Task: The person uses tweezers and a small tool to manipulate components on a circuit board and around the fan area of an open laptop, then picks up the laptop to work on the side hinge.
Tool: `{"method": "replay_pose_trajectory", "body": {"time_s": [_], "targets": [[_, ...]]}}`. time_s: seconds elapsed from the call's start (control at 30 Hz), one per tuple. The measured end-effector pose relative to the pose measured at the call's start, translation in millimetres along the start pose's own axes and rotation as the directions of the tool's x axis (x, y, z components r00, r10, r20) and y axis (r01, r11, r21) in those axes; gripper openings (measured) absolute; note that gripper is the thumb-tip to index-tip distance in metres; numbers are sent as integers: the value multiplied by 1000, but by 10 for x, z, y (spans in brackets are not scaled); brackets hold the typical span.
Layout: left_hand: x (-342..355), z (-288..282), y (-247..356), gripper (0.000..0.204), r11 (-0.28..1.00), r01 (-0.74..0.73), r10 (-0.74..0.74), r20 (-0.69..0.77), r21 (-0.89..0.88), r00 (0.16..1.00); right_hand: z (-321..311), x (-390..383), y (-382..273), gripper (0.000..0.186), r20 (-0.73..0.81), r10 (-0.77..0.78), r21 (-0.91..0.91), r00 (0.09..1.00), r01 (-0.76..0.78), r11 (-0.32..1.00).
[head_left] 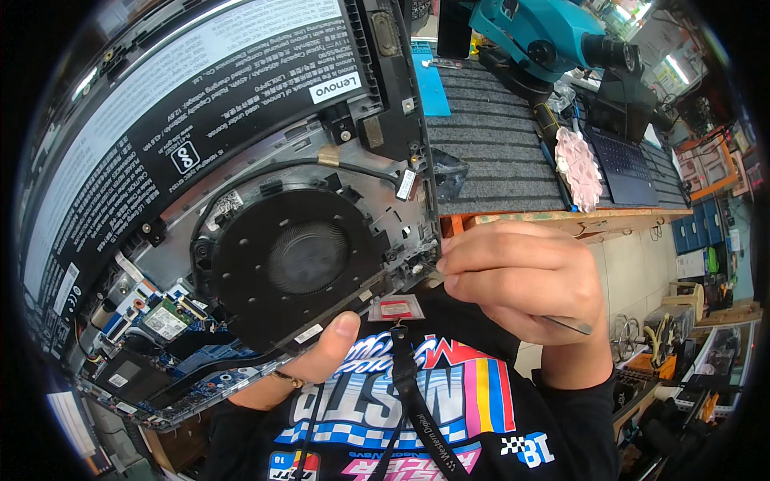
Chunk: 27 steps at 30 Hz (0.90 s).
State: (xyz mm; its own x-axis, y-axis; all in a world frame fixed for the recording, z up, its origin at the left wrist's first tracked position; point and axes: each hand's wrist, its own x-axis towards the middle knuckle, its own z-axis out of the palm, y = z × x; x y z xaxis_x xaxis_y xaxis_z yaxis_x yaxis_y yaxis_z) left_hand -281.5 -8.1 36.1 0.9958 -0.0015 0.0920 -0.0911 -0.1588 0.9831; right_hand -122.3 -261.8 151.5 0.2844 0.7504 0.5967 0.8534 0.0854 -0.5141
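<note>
An opened laptop base (393,152), tilted up before me, fills the left half of the head view. Its black battery (241,88), round cooling fan (301,252) and blue circuit board (212,369) are exposed. My left hand (325,353) grips the lower edge, its thumb on the rim beside the fan and its other fingers hidden behind. At the base's right corner, my right hand (521,272) pinches a slim metal tool (571,325) whose flat rounded end sticks out below the palm. The tool's tip is at the corner near the hinge area; its exact contact is hard to make out.
A workbench with a grey ribbed mat (497,136) lies beyond the laptop base. On it are a teal microscope (553,36), a pinkish cloth (577,170), another laptop (622,164) and a blue mat (431,84). Shelves and boxes (698,232) line the right.
</note>
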Motion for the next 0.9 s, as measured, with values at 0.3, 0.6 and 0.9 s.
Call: {"method": "replay_pose_trajectory", "body": {"time_s": [0.3, 0.6, 0.9], "targets": [[-5, 68, -11, 41, 1000, -11, 11, 0, 2, 1000, -18, -27, -51, 19, -6, 40, -12, 999, -40, 999], [-7, 36, -18, 41, 1000, -7, 7, -14, 0, 1000, -9, -21, -39, 19, -55, 97, 24, 994, -96, 995], [-29, 39, -12, 41, 1000, -7, 7, -19, 0, 1000, 27, -89, 110, 19, -100, 40, 114, 994, -28, 993]]}}
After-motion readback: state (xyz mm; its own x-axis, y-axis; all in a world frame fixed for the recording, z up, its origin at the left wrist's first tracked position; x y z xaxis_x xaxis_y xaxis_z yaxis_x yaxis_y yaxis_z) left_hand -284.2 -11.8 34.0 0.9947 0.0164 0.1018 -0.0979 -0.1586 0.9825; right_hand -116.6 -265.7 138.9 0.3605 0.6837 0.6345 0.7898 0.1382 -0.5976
